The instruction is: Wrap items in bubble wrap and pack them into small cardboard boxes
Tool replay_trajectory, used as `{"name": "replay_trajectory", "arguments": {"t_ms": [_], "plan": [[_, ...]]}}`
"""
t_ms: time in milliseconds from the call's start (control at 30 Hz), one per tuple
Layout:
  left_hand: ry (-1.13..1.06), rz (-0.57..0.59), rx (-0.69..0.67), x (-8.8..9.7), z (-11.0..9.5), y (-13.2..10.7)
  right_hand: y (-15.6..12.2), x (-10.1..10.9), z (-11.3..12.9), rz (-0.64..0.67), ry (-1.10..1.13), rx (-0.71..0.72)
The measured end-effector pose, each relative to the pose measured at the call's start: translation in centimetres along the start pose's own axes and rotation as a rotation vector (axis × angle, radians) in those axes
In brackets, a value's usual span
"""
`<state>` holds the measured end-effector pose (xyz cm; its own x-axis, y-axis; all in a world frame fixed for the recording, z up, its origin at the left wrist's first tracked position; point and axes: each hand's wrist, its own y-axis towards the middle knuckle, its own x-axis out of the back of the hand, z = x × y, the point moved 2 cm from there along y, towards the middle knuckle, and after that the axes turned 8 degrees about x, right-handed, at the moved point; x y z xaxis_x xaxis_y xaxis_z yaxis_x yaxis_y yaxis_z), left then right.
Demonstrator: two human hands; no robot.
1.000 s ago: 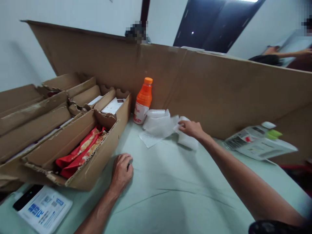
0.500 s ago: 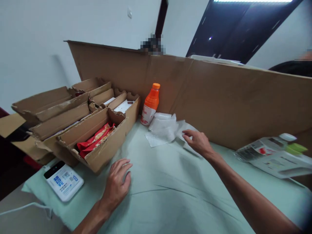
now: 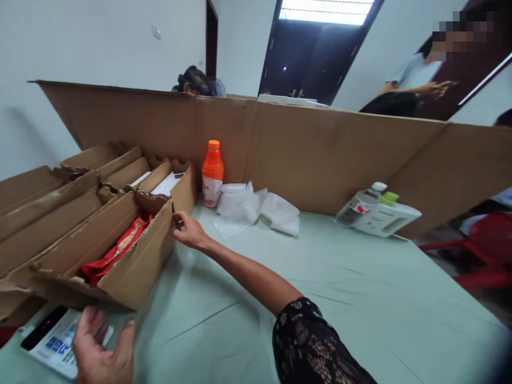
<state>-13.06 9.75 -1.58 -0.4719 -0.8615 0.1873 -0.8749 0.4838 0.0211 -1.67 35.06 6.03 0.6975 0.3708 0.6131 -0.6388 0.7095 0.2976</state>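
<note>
The front long cardboard box stands on the cloth at the left with a red packet inside. My right hand is at the box's far right corner, its fingers bent around the edge there; their tips are partly hidden. Just in front of the box's near end, my left hand is held palm up with thumb and fingers apart, holding nothing. It covers part of a white device with a black end and blue print.
More cardboard boxes stand on the left. An orange bottle and folded bubble wrap sit before a cardboard wall. A clear bottle and a white jug are at the right. Other people are beyond the wall.
My right hand has left the bubble wrap and moved left to the box corner. My left hand has come nearer and turned palm up. The view has swung to the right.
</note>
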Motion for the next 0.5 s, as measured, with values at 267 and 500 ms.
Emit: {"name": "replay_trajectory", "arguments": {"t_ms": [267, 500], "plan": [[-0.096, -0.02, 0.124, -0.1, -1.9, -0.7, -4.0, 0.5, -0.2, 0.003, 0.025, 0.03], [0.043, 0.043, 0.203, 0.4, -1.6, -3.5, -12.1, 3.7, -0.5, -0.11, 0.093, -0.019]]}}
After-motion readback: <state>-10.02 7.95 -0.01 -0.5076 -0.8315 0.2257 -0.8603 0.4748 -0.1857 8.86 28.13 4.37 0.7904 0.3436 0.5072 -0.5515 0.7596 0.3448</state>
